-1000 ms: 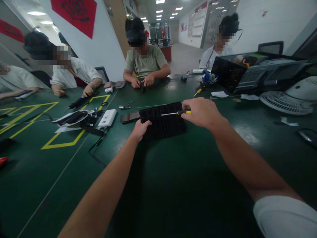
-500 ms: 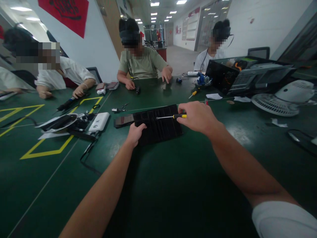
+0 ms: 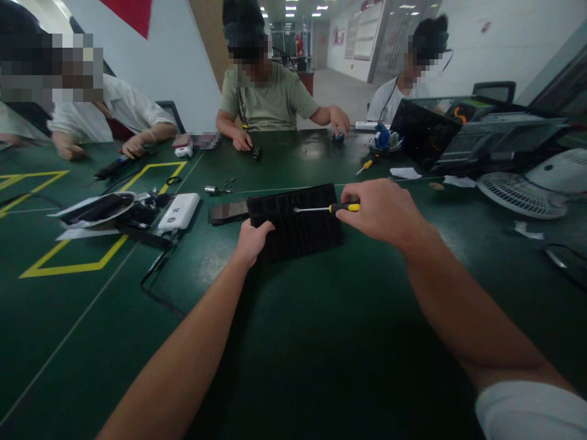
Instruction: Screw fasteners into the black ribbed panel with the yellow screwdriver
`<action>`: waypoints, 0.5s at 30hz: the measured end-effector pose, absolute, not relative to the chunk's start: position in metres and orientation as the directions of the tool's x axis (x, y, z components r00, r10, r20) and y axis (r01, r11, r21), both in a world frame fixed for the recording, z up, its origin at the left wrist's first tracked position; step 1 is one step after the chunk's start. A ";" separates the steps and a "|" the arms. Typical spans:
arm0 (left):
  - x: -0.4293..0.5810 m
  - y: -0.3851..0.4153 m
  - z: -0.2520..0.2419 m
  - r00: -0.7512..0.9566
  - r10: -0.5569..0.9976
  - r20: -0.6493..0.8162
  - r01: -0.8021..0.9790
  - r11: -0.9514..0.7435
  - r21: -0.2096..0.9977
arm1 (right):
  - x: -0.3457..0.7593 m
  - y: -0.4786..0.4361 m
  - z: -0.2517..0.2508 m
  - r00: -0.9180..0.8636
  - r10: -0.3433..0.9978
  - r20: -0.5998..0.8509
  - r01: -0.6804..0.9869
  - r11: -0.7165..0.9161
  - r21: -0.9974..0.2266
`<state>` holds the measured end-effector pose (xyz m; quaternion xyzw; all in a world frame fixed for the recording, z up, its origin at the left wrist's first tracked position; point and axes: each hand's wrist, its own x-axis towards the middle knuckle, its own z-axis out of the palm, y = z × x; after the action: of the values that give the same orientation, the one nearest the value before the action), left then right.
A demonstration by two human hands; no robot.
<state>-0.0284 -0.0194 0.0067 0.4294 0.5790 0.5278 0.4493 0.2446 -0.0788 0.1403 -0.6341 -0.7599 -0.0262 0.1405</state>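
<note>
A flat black rectangular panel with ribs (image 3: 298, 235) is tilted up over the green table, and my left hand (image 3: 252, 242) grips its left edge, thumb on top. My right hand (image 3: 383, 211) is closed around the yellow and black handle of a screwdriver (image 3: 316, 209). The metal shaft points left across the panel's face, its tip near the upper middle; whether the tip touches the panel I cannot tell. Behind the panel's left corner lies a dark flat object (image 3: 228, 212), partly hidden. A small metal cylinder (image 3: 211, 190) lies beyond it beside several tiny parts.
To the left are a white box-shaped device (image 3: 178, 211), cables and a black assembly (image 3: 101, 211). On the right stand a white fan (image 3: 523, 189) and an opened computer case (image 3: 486, 137). Another screwdriver (image 3: 367, 165) lies farther back. Three people sit across the table (image 3: 312, 342), handling small items.
My hands keep their hold on the panel and screwdriver. The view has tilted down slightly. The person opposite has moved a hand right, onto a small blue item.
</note>
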 end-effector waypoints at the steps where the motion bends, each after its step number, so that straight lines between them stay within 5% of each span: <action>1: -0.028 -0.020 0.007 -0.226 0.972 -0.066 0.020 0.073 0.997 | 0.245 -0.079 0.140 -0.158 0.955 0.252 0.970 0.197 -0.139; 15: -0.028 -0.021 0.009 -0.231 0.970 -0.073 0.003 0.075 0.997 | 0.246 -0.077 0.140 -0.152 0.952 0.265 0.972 0.193 -0.137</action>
<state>-0.0279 -0.0209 0.0088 0.4224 0.5760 0.5328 0.4538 0.2457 -0.0772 0.1396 -0.6343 -0.7582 -0.0329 0.1474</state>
